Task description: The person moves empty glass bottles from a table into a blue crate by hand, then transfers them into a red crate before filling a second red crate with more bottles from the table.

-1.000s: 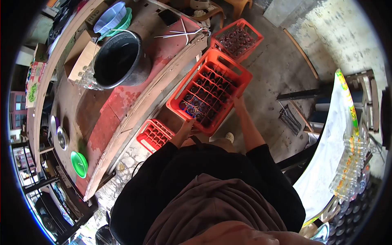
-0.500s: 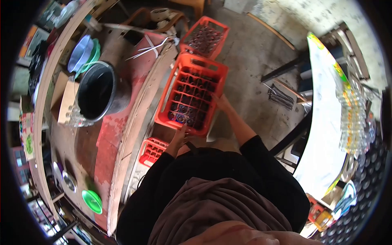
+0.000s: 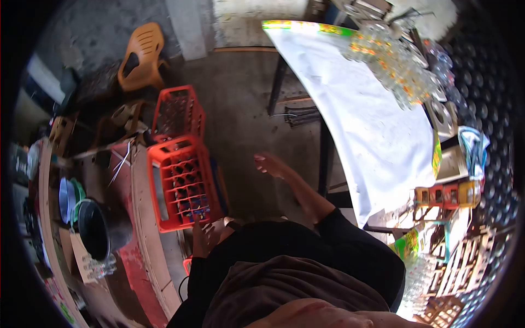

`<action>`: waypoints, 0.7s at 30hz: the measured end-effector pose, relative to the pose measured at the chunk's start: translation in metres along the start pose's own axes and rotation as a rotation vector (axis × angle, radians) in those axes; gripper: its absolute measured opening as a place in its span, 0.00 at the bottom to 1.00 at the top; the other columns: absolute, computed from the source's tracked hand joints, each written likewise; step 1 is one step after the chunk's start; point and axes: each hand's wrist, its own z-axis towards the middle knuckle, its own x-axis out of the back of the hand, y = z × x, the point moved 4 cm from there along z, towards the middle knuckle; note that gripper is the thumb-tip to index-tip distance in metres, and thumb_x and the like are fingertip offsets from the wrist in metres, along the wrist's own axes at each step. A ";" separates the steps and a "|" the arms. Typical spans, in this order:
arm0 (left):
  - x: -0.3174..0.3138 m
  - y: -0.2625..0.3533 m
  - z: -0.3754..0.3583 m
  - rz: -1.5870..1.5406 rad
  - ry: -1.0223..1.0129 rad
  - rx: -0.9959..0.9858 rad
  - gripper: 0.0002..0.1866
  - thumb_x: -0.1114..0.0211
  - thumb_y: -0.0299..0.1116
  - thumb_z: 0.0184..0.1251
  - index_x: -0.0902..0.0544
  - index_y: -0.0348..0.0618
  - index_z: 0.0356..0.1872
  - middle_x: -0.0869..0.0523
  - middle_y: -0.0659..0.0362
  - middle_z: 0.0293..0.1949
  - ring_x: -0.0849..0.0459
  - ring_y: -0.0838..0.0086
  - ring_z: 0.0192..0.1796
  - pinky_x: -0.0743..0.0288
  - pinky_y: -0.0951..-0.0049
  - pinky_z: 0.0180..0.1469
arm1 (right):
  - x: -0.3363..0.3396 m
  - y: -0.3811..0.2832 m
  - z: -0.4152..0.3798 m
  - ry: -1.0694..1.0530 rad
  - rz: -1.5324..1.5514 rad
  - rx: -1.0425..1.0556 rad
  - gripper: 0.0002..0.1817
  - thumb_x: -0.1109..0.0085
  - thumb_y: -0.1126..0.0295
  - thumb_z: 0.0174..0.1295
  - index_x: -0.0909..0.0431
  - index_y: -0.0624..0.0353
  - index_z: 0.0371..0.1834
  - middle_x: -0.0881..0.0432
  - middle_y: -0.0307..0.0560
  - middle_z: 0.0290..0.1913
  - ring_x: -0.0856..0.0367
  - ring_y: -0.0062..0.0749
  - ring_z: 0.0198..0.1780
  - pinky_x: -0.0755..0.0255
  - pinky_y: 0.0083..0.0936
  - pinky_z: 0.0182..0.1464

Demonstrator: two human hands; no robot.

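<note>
A red-orange plastic bottle crate (image 3: 158,170) divided into compartments stands left of centre, with dark bottles in several of them. My left hand (image 3: 202,236) is right at the crate's near edge, fingers stretched out and apart. Away from the crate, my right hand (image 3: 268,164) hangs over the concrete floor, loosely open with nothing in it. Behind the first crate is a second red crate (image 3: 180,112), packed with bottles.
A wooden bench (image 3: 147,218) runs along the left, carrying a black bucket (image 3: 94,229) and clear bottles (image 3: 98,267). To the right, a white-covered table (image 3: 355,109) holds many clear bottles (image 3: 394,65). An orange plastic chair (image 3: 143,57) stands at the back left.
My right hand has let go of the crate's right side and moved away from it. My left hand's fingers have loosened at the near edge. The view has turned right.
</note>
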 end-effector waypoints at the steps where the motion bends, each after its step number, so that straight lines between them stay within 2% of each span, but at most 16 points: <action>1: -0.001 -0.004 0.003 0.027 -0.019 0.002 0.37 0.35 0.60 0.52 0.37 0.48 0.56 0.31 0.50 0.50 0.27 0.57 0.51 0.26 0.57 0.50 | 0.014 -0.033 -0.034 0.064 -0.140 0.104 0.17 0.52 0.60 0.67 0.29 0.58 0.53 0.24 0.38 0.40 0.25 0.23 0.41 0.29 0.22 0.42; 3: 0.001 -0.006 0.008 -0.036 0.039 -0.112 0.34 0.35 0.57 0.54 0.37 0.53 0.57 0.31 0.53 0.49 0.27 0.58 0.50 0.26 0.61 0.50 | 0.055 -0.060 -0.085 0.146 -0.120 0.228 0.16 0.52 0.61 0.67 0.29 0.57 0.53 0.24 0.37 0.41 0.25 0.23 0.41 0.30 0.21 0.42; 4: 0.022 -0.019 0.039 -0.037 0.008 -0.157 0.31 0.37 0.55 0.57 0.37 0.56 0.57 0.32 0.55 0.51 0.28 0.61 0.52 0.26 0.63 0.50 | 0.076 -0.075 -0.111 0.170 -0.126 0.284 0.16 0.52 0.62 0.67 0.30 0.57 0.54 0.25 0.37 0.42 0.25 0.22 0.41 0.30 0.21 0.42; 5: 0.043 -0.022 0.082 0.129 0.243 -0.157 0.32 0.37 0.55 0.57 0.38 0.57 0.58 0.33 0.56 0.52 0.29 0.60 0.53 0.28 0.62 0.50 | 0.095 -0.088 -0.137 0.191 -0.135 0.338 0.17 0.52 0.63 0.67 0.30 0.58 0.55 0.25 0.38 0.42 0.25 0.22 0.41 0.30 0.21 0.42; 7: 0.073 -0.027 0.147 0.439 0.718 -0.027 0.34 0.38 0.57 0.56 0.39 0.58 0.60 0.35 0.56 0.55 0.32 0.59 0.56 0.30 0.61 0.52 | 0.139 -0.113 -0.189 0.348 -0.288 0.402 0.14 0.49 0.69 0.65 0.28 0.60 0.53 0.21 0.41 0.39 0.24 0.21 0.38 0.29 0.19 0.40; 8: 0.056 -0.029 0.149 0.446 0.704 -0.033 0.34 0.38 0.57 0.56 0.39 0.58 0.60 0.35 0.56 0.55 0.32 0.59 0.56 0.30 0.61 0.52 | 0.157 -0.124 -0.214 0.391 -0.324 0.440 0.15 0.49 0.68 0.65 0.29 0.60 0.54 0.21 0.43 0.42 0.23 0.23 0.40 0.28 0.20 0.41; 9: 0.042 -0.020 0.142 0.484 0.891 -0.170 0.37 0.38 0.59 0.53 0.40 0.57 0.62 0.38 0.54 0.57 0.33 0.57 0.57 0.31 0.58 0.53 | 0.175 -0.134 -0.237 0.431 -0.361 0.475 0.17 0.49 0.68 0.65 0.30 0.60 0.55 0.21 0.44 0.45 0.22 0.25 0.42 0.27 0.21 0.41; 11: 0.011 -0.001 0.113 0.547 1.269 -0.447 0.43 0.38 0.62 0.49 0.42 0.55 0.64 0.43 0.50 0.62 0.37 0.52 0.59 0.34 0.52 0.54 | 0.216 -0.141 -0.275 0.604 -0.375 0.317 0.18 0.50 0.67 0.65 0.31 0.61 0.56 0.21 0.47 0.47 0.21 0.27 0.44 0.26 0.22 0.43; 12: -0.005 0.008 0.095 0.572 1.456 -0.592 0.47 0.37 0.64 0.46 0.43 0.54 0.66 0.45 0.48 0.64 0.38 0.50 0.60 0.36 0.48 0.55 | 0.234 -0.142 -0.293 0.642 -0.404 0.315 0.18 0.50 0.66 0.65 0.31 0.61 0.56 0.22 0.47 0.48 0.21 0.27 0.44 0.26 0.23 0.43; 13: -0.020 0.012 0.086 0.574 1.448 -0.596 0.47 0.37 0.64 0.46 0.43 0.54 0.66 0.45 0.48 0.64 0.38 0.50 0.60 0.36 0.48 0.55 | 0.251 -0.145 -0.310 0.681 -0.433 0.315 0.18 0.50 0.66 0.66 0.31 0.61 0.56 0.22 0.47 0.48 0.21 0.28 0.44 0.25 0.23 0.44; 15: -0.079 0.030 0.039 0.676 1.176 -0.801 0.51 0.34 0.62 0.45 0.47 0.46 0.67 0.49 0.43 0.65 0.41 0.46 0.61 0.39 0.46 0.57 | 0.280 -0.153 -0.339 0.733 -0.446 0.319 0.17 0.50 0.67 0.65 0.30 0.60 0.56 0.22 0.46 0.48 0.22 0.28 0.46 0.25 0.24 0.44; 16: -0.103 0.038 0.020 0.674 1.173 -0.806 0.51 0.34 0.62 0.45 0.47 0.46 0.67 0.49 0.43 0.65 0.41 0.46 0.61 0.39 0.46 0.57 | 0.298 -0.155 -0.350 0.781 -0.462 0.304 0.17 0.49 0.67 0.65 0.30 0.60 0.56 0.22 0.46 0.48 0.22 0.28 0.45 0.25 0.24 0.44; 18: -0.151 0.055 0.007 0.858 0.849 -0.971 0.50 0.33 0.57 0.46 0.46 0.42 0.66 0.47 0.39 0.64 0.43 0.42 0.62 0.41 0.46 0.59 | 0.332 -0.164 -0.364 0.888 -0.505 0.285 0.17 0.48 0.68 0.64 0.29 0.60 0.55 0.22 0.46 0.48 0.21 0.28 0.44 0.25 0.24 0.43; 19: -0.160 0.058 0.022 0.851 0.848 -0.981 0.50 0.33 0.57 0.46 0.46 0.42 0.66 0.47 0.39 0.64 0.43 0.42 0.62 0.41 0.46 0.59 | 0.347 -0.172 -0.370 0.949 -0.534 0.285 0.17 0.47 0.67 0.63 0.29 0.60 0.54 0.21 0.47 0.48 0.21 0.28 0.44 0.25 0.24 0.42; 21: -0.205 0.072 0.038 0.915 0.637 -1.320 0.36 0.32 0.41 0.52 0.38 0.42 0.61 0.44 0.42 0.62 0.44 0.44 0.63 0.41 0.49 0.59 | 0.378 -0.190 -0.376 1.081 -0.607 0.323 0.17 0.46 0.66 0.62 0.27 0.62 0.51 0.21 0.49 0.47 0.20 0.30 0.40 0.24 0.24 0.39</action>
